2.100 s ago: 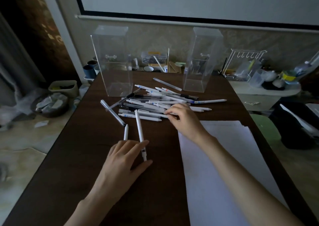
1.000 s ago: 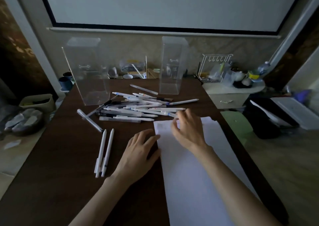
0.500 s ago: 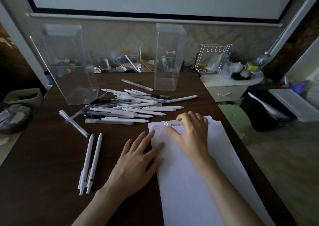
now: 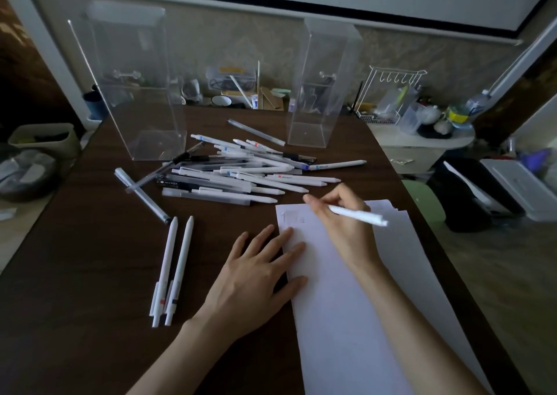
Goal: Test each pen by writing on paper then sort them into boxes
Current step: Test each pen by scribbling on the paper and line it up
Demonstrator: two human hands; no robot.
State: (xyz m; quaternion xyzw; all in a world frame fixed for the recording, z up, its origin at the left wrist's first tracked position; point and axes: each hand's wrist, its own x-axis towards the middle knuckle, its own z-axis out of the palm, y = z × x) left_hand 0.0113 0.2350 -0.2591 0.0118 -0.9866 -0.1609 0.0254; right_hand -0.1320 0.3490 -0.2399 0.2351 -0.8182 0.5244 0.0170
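Two hands work over the near half of a dark table [image 4: 90, 274]. The left hand [image 4: 259, 274] lies flat with its fingers spread, the fingertips pressing on the left edge of the white paper [image 4: 361, 319]. The right hand [image 4: 343, 222] pinches a white pen [image 4: 358, 215] in a writing grip above the sheet's far left corner. The pen's tip is hidden by the fingers and its rear end points off to the right. Faint marks show on the paper just left of this hand.

Left of the left hand, two white pens [image 4: 173, 271] lie side by side, near it but apart, and bare tabletop runs on to the table's left edge. Beyond both hands the pile of pens [image 4: 241, 174] spreads crosswise, just past the paper's far edge. Farther off stand the left clear box [image 4: 132, 87] and the right clear box [image 4: 322, 87], well apart. Right of the right forearm, the paper's edge runs close to the table's right edge.

Half a second ago the right hand held the pen flat at the sheet's far edge; now it is turned into writing position. The left hand stays on the same edge.
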